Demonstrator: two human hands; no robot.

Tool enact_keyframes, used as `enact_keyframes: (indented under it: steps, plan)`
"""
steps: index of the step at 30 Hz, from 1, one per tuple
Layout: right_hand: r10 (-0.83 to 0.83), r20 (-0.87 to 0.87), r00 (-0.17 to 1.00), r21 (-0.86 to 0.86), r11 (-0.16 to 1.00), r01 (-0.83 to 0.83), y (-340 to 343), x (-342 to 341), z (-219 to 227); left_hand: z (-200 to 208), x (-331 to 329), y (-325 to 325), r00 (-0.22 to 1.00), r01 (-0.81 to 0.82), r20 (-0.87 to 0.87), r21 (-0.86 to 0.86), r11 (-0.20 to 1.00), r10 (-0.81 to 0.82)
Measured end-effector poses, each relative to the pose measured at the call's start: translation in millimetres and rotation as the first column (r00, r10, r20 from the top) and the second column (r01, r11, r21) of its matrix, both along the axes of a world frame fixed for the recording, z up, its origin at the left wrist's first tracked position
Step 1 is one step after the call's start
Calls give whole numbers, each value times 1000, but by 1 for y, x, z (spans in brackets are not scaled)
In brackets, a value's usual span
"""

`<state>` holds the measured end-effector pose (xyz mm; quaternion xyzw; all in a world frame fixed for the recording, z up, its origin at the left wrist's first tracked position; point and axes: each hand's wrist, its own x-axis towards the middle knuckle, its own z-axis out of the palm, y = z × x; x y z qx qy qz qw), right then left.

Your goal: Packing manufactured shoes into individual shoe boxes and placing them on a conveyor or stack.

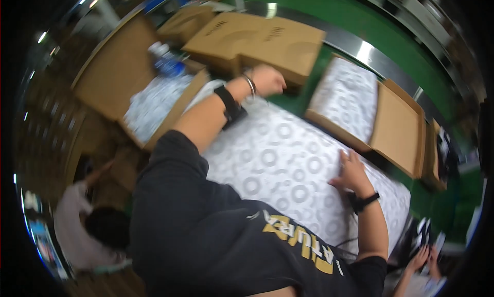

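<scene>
A large white sheet with grey rings and dashes lies spread across the work surface in front of me. My right hand rests on its right part with the fingers apart. Past the sheet's far left edge, my left hand is held close to the cardboard boxes, its fingers curled in. Blur hides whether anything small is between them. A metal bracelet and a black wrist strap are on my left arm; another black strap is on the right.
Two closed cardboard boxes stand beyond the sheet. On the right, an open box holds a folded patterned bundle. At left, another open box contains crumpled white wrapping and a blue-labelled bottle. Other people are at lower left and lower right.
</scene>
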<state>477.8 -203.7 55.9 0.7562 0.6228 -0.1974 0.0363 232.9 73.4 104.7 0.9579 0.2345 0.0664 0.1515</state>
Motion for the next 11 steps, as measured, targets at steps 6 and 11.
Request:
enact_keyframes:
  steps: [6, 11]
  plan:
    - [-5, 24, 1000, -2, 1000, 5, 8, 8, 0, -28, -256, 46, 460, -721, -120, 527, 449, 880]
    - [-13, 27, 1000, -32, 999, 14, 12, 6, -10, -75, -320, 31, 432, -687, -620, 244, 684, 655]
